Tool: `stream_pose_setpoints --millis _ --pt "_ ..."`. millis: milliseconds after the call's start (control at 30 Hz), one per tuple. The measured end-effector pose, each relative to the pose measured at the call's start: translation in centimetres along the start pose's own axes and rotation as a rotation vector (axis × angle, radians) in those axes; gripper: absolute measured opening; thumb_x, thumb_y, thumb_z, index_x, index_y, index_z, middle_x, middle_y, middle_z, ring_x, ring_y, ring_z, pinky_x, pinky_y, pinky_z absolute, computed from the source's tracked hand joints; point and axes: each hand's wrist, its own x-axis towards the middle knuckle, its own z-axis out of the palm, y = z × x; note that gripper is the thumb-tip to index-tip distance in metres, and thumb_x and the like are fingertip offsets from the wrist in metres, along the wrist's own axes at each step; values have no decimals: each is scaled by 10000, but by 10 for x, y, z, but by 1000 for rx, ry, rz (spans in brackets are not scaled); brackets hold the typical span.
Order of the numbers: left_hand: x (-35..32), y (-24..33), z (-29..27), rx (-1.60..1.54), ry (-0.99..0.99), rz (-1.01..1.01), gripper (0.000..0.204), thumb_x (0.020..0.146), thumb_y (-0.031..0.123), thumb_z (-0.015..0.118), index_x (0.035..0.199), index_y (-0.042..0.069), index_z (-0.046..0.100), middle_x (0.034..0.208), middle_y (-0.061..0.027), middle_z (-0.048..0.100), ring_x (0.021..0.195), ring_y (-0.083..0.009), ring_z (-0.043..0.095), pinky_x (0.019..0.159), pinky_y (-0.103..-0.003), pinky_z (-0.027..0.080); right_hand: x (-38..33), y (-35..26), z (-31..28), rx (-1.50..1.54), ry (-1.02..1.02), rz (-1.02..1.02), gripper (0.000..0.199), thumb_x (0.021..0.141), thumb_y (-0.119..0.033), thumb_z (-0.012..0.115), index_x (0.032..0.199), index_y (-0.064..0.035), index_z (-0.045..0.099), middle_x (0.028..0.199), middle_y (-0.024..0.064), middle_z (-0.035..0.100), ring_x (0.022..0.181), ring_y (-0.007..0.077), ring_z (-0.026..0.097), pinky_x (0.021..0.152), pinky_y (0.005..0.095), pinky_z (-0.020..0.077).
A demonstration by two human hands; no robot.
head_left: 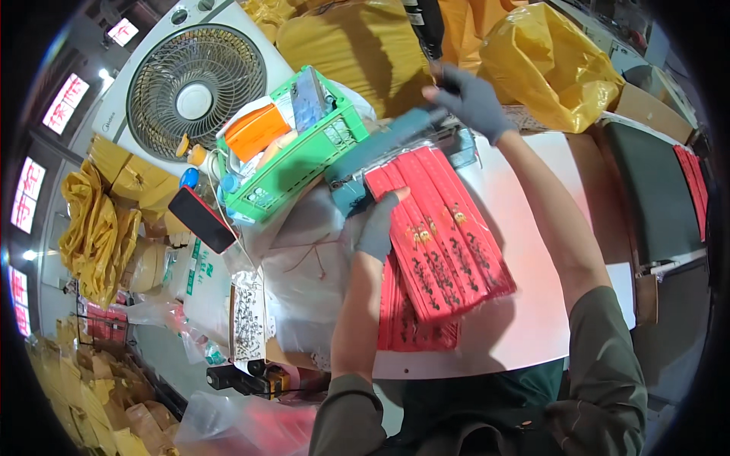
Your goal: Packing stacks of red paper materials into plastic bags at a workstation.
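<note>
My left hand point(378, 228), in a grey fingerless glove, grips the left edge of a clear-wrapped red pack point(441, 235), thumb on top. Long red strips lie side by side in it, with black writing and small gold figures. Its upper end lies against a teal bar-shaped sealer point(395, 148). Beneath it, partly covered, is a second red pack point(403, 327) on the pale tabletop point(525, 319). At the far end of the sealer's bar is my right hand point(475, 102), gloved alike, with thumb and forefinger apart and nothing seen between them. Its other fingers are hidden.
Behind the sealer stands a green basket point(304, 163) with an orange box and other items. A fan point(194, 99) lies back left, near a red-edged phone point(201, 219). Yellow bags point(547, 64) fill the back. At right is a dark panel point(654, 190).
</note>
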Motion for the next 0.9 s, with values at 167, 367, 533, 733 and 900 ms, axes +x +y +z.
stream_pose_setpoints --millis 167,367,533,733,900 --pt "23 -12 -17 57 -63 130 340 738 113 737 1044 4 635 1018 -73 648 904 -161 610 831 -310 475 -20 32 25 -153 -45 3 286 846 -340 620 993 -97 581 864 140 585 834 320 585 734 373 461" --pt "26 -17 -24 123 -86 232 337 799 162 688 1085 -4 622 1040 -70 643 931 -157 601 860 -314 462 -16 21 24 -158 -84 -37 286 873 -324 597 987 -65 557 859 155 564 822 318 577 732 369 451" --pt "25 -36 -20 -172 -250 169 537 819 365 681 1175 -21 567 1126 -86 621 1004 -188 590 932 -330 437 -21 32 19 -238 -138 -39 310 885 -338 575 1050 -79 536 937 198 574 886 365 569 764 404 454" --pt "39 -49 -62 1001 50 138 740 791 594 589 1203 -19 545 1130 -223 608 1067 -308 582 922 -388 434 -82 1 5 -348 -265 -156 737 862 -318 615 1458 -154 214 1068 199 581 904 388 578 796 429 467" --pt "-4 -84 -83 1008 114 453 722 750 530 647 1232 6 525 1040 -213 615 1028 -340 585 924 -397 429 -205 -6 34 653 -489 376 788 868 -239 647 1445 24 179 1279 100 513 1053 165 529 906 313 435"
